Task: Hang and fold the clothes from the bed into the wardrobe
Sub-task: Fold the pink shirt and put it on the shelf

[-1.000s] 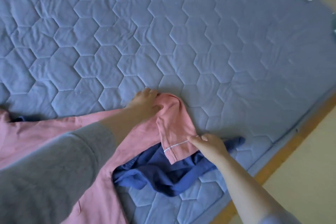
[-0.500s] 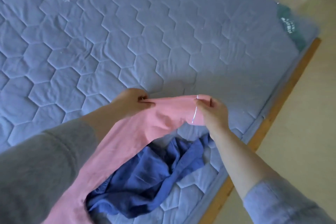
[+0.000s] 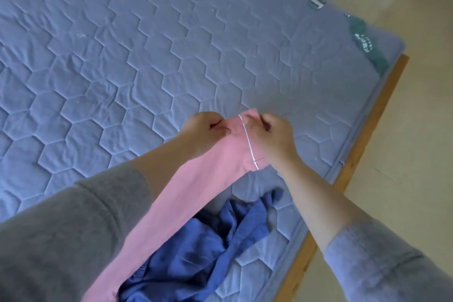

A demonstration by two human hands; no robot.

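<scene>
Hands closer together since half-second ago: left hand point(image 3: 204, 130) and right hand point(image 3: 270, 136) pinch pink garment point(image 3: 196, 193) cuff, lifted above bed point(image 3: 147, 56). Keep cuff taut, edges aligned; blue garment point(image 3: 208, 250) waits below.

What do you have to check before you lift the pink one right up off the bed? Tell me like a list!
1. The left hand pinches the end of the pink garment: ok.
2. The right hand pinches the same end, by the white stripe: ok.
3. The pink garment is free of the blue garment: cannot tell; it runs alongside the crumpled blue heap and out of view.
4. The blue garment lies on the quilt, not over the edge: ok.
5. A hanger or wardrobe is ready: cannot tell; neither is in view.
</scene>
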